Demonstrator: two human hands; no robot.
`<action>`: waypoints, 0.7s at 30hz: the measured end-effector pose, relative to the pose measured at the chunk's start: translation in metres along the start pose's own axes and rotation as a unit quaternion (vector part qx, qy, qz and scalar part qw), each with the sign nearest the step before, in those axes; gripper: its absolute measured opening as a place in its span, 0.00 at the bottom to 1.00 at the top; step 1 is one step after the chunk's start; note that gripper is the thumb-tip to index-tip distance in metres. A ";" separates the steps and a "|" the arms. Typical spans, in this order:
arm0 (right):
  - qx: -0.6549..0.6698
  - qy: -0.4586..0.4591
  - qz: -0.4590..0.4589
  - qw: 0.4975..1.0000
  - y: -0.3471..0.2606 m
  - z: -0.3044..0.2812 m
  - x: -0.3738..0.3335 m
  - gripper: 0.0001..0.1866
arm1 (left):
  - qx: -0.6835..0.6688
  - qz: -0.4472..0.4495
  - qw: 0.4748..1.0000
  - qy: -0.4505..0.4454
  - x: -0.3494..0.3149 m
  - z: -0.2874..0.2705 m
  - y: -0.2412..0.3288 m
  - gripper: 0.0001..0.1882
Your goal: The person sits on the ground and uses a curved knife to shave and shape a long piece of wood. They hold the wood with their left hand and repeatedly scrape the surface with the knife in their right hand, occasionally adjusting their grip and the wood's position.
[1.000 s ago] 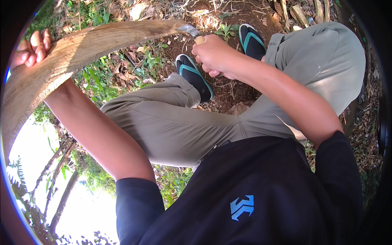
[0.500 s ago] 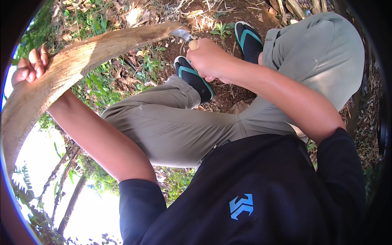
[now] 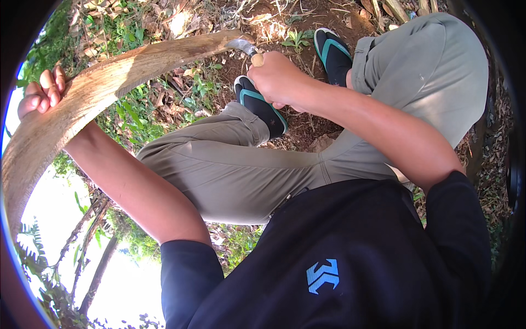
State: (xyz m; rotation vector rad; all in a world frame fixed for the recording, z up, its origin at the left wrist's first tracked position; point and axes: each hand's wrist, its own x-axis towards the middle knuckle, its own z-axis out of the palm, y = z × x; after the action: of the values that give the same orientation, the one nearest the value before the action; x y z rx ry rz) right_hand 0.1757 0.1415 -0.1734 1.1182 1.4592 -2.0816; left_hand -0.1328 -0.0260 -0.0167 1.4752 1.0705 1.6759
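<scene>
A long wooden plank point(image 3: 98, 90) with a rough, fibrous edge runs from the left rim up to the middle top, its outline bent by the lens. My left hand point(image 3: 46, 90) grips it from beneath, fingers curled over its far edge. My right hand point(image 3: 276, 79) is closed round the light wooden handle point(image 3: 257, 60) of a small sickle. The curved metal blade point(image 3: 241, 45) rests against the plank's far right end. Most of the handle is hidden inside my right fist.
Below the plank's tip are my feet in black and teal flip-flops point(image 3: 260, 107). Reddish soil, dry leaves point(image 3: 178, 22) and a small green plant point(image 3: 297, 39) lie around them. Thin branches point(image 3: 98, 268) stand at lower left, and cut sticks point(image 3: 394, 10) lie at the top right.
My right hand and the sickle have shifted very slightly left along the plank's end. The left hand keeps its grip with hardly any movement.
</scene>
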 end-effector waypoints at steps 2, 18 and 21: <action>-0.032 0.004 0.000 0.999 -0.001 0.000 0.000 0.06 | -0.007 -0.002 1.000 0.002 -0.001 -0.003 0.000 0.08; -0.013 -0.035 0.020 0.999 -0.011 -0.005 -0.005 0.07 | -0.011 -0.012 0.999 -0.047 0.002 -0.012 0.001 0.09; -0.020 -0.074 0.035 0.996 -0.012 -0.012 0.001 0.08 | -0.030 -0.006 0.998 -0.049 0.002 -0.007 -0.001 0.09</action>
State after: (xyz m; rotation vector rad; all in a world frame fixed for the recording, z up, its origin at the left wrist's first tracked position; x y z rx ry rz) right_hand 0.1712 0.1574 -0.1686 0.9642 1.3661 -2.0321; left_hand -0.1398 -0.0247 -0.0169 1.4935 0.9671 1.5952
